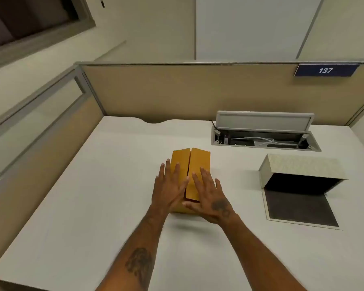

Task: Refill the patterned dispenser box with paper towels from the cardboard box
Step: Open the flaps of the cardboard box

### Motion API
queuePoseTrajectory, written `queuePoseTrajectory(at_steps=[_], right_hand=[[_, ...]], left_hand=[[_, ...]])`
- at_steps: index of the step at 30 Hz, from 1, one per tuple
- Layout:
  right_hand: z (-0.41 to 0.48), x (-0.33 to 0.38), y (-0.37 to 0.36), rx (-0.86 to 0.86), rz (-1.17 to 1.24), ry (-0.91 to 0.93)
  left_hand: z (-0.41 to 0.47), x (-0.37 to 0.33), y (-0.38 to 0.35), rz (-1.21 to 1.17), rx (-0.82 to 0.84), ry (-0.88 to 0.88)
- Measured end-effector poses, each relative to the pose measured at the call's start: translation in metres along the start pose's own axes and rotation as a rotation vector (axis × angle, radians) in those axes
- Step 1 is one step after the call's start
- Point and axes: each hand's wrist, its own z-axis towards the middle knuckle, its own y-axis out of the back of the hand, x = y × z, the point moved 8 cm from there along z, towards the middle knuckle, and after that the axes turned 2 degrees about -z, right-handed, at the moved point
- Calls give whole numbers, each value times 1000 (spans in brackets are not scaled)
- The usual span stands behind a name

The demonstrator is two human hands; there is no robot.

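Cardboard box (189,164) is sitting near the middle of the white desk (93,185), w/ its two top flaps lying nearly shut, a narrow seam running btwn them. Fingers (172,175) of the left hand (169,190) are lying spread and flat on the left flap, not curling around anything; fingers (202,181) of the right hand (212,198) are likewise splayed flat over the right flap, thumb reaching toward the box's near edge. Both palms are resting on the box's near end, so nothing is being gripped, just pressed or covered. Both forearms are reaching in from the bottom edge, tattoos showing on the left forearm and on the back of the right hand. Contents of the box are hidden under the flaps, so can't tell whether paper towels are inside. Patterned dispenser box (303,166) is lying well apart to the right on the same desk, its lid (301,208) hanging open toward the near side, dark lining showing inside; interior looks dark, can't tell what it is holding. Behind it, a cable tray (265,141) recessed in the desk is standing open w/ its grey cover tilted up and white cables inside. Tan partition (177,91) is running along the desk's far edge, w/ a blue sign (326,70) reading 137 at upper right.
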Motion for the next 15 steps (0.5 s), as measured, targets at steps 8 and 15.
queuePoseTrajectory(at_steps=[8,15], right_hand=[[8,1,-28,17,15,-63],[5,6,-13,16,25,-75]], left_hand=[[4,20,-34,-73,138,21],[7,27,-21,-245,161,17]])
